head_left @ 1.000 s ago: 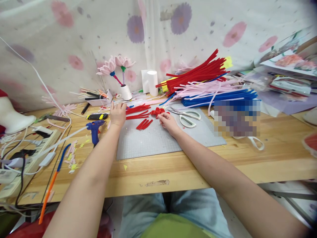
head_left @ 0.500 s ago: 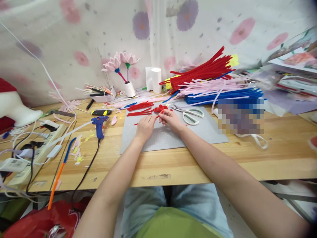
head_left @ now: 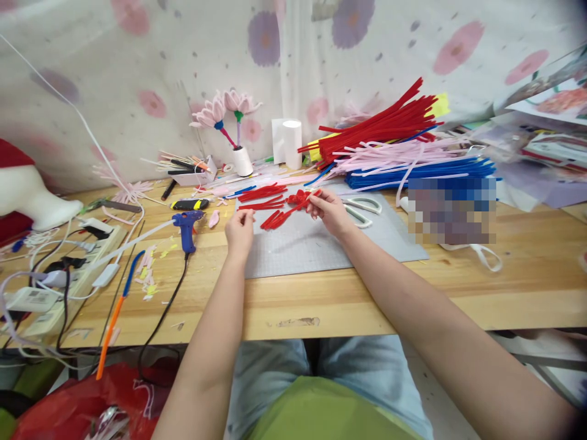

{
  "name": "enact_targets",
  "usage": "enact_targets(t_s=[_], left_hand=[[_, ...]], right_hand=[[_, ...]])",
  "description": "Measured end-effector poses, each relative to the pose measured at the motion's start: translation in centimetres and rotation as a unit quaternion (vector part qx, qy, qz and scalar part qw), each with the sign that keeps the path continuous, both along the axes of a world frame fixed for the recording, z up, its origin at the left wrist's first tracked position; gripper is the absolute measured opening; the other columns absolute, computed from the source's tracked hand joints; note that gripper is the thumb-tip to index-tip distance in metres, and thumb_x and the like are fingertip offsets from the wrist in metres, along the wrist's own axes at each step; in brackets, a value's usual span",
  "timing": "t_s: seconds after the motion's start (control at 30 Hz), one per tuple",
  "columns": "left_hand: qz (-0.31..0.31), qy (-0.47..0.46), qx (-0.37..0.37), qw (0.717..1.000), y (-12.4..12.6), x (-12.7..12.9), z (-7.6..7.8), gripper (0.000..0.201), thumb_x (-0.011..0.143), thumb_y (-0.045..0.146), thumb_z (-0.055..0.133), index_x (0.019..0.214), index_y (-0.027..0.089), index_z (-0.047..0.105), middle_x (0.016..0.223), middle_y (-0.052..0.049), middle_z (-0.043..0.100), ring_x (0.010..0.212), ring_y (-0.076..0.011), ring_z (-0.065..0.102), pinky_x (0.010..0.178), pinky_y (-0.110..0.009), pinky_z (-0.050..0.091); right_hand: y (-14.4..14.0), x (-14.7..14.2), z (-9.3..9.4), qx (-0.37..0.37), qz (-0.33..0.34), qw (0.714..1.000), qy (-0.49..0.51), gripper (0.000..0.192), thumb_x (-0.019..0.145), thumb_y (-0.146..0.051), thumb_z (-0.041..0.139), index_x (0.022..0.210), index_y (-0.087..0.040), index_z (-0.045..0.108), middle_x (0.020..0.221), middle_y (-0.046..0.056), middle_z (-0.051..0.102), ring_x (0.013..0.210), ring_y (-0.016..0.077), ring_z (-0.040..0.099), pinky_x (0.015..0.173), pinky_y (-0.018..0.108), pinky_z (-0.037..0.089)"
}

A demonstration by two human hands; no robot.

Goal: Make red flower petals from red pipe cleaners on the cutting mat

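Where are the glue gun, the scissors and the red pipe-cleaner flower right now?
glue gun (head_left: 186, 227): head view, on its blue body.
scissors (head_left: 367, 206): head view, on a white handle loop.
red pipe-cleaner flower (head_left: 299, 198): head view, on the looped red cluster beside the right hand (head_left: 328, 211).

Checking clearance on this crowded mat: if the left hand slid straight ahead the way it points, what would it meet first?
Probably the loose red pipe-cleaner pieces on the grey mat just beyond the left hand; depth is hard to judge.

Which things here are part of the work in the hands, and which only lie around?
In the work: right hand, red petal cluster, left hand, cut red pieces, grey mat.
Lying about: glue gun, scissors, blue stems.
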State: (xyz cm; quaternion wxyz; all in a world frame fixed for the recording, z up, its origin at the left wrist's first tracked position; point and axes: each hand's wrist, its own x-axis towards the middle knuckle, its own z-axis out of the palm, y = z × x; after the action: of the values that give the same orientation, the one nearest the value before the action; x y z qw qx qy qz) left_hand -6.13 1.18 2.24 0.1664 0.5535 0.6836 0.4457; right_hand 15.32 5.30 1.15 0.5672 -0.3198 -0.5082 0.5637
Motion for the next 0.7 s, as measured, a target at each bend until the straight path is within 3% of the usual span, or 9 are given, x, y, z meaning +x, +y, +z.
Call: enact_targets(t_s=[0.07, 0.17, 0.3, 0.4, 0.57, 0.7], left_hand=[[-0.087, -0.128, -0.054, 0.986, -0.4, 1.7, -0.3, 0.030, 0.077, 0.039, 0.048, 0.083, 0.014, 0.063, 0.076, -0.004, 0.064, 0.067, -0.0127, 0.055, 0.062, -0.024, 0.041], [-0.205, -0.277, -0.144, 0.928, -1.1, 3.2, -0.3, 0.035, 0.074, 0.044, 0.052, 0.082, 0.011, 0.064, 0.071, -0.005, 0.063, 0.058, -0.0096, 0.053, 0.055, -0.022, 0.040], [-0.252, -0.374, -0.196, 0.871, -1.5, 3.0, 0.1, 0.035, 0.073, 0.043, 0.056, 0.079, 0.010, 0.064, 0.066, -0.005, 0.061, 0.052, -0.0059, 0.049, 0.051, -0.020, 0.037], [-0.252, -0.385, -0.208, 0.863, -1.6, 2.6, 0.3, 0.035, 0.073, 0.043, 0.055, 0.079, 0.010, 0.065, 0.064, -0.005, 0.060, 0.050, -0.0051, 0.047, 0.050, -0.019, 0.037], [-0.256, -0.342, -0.197, 0.882, -1.7, 2.5, 0.1, 0.027, 0.066, 0.035, 0.064, 0.078, 0.011, 0.064, 0.068, -0.003, 0.061, 0.049, -0.0034, 0.046, 0.052, -0.020, 0.039], [-0.301, -0.326, -0.215, 0.870, -1.7, 2.2, 0.0, 0.027, 0.063, 0.027, 0.066, 0.085, 0.011, 0.065, 0.077, -0.007, 0.066, 0.061, -0.0103, 0.059, 0.065, -0.028, 0.047]], right_hand=[[-0.4, -0.4, 0.0, -0.002, 0.023, 1.000, -0.013, 0.026, 0.066, -0.041, 0.063, 0.068, -0.018, 0.050, 0.056, -0.003, 0.055, 0.041, 0.0049, 0.041, 0.041, 0.019, 0.033], [-0.7, -0.7, -0.1, -0.001, 0.047, 0.999, -0.022, 0.026, 0.067, -0.041, 0.063, 0.071, -0.018, 0.052, 0.056, -0.003, 0.054, 0.042, 0.0049, 0.042, 0.041, 0.019, 0.034], [-0.7, -0.7, -0.1, -0.001, 0.055, 0.998, -0.021, 0.025, 0.067, -0.039, 0.063, 0.071, -0.017, 0.052, 0.056, -0.003, 0.054, 0.042, 0.0050, 0.043, 0.040, 0.019, 0.034], [-0.7, -0.5, -0.1, -0.002, 0.049, 0.999, -0.018, 0.024, 0.067, -0.039, 0.063, 0.071, -0.017, 0.052, 0.056, -0.003, 0.054, 0.042, 0.0049, 0.043, 0.040, 0.019, 0.034], [-0.6, -0.6, -0.2, -0.012, 0.049, 0.999, -0.019, 0.025, 0.066, -0.039, 0.063, 0.071, -0.017, 0.053, 0.057, -0.003, 0.055, 0.042, 0.0048, 0.043, 0.041, 0.019, 0.034], [-0.4, -0.7, -0.4, -0.036, 0.029, 0.999, 0.002, 0.024, 0.065, -0.037, 0.064, 0.070, -0.017, 0.052, 0.057, -0.003, 0.054, 0.042, 0.0046, 0.043, 0.042, 0.019, 0.035]])
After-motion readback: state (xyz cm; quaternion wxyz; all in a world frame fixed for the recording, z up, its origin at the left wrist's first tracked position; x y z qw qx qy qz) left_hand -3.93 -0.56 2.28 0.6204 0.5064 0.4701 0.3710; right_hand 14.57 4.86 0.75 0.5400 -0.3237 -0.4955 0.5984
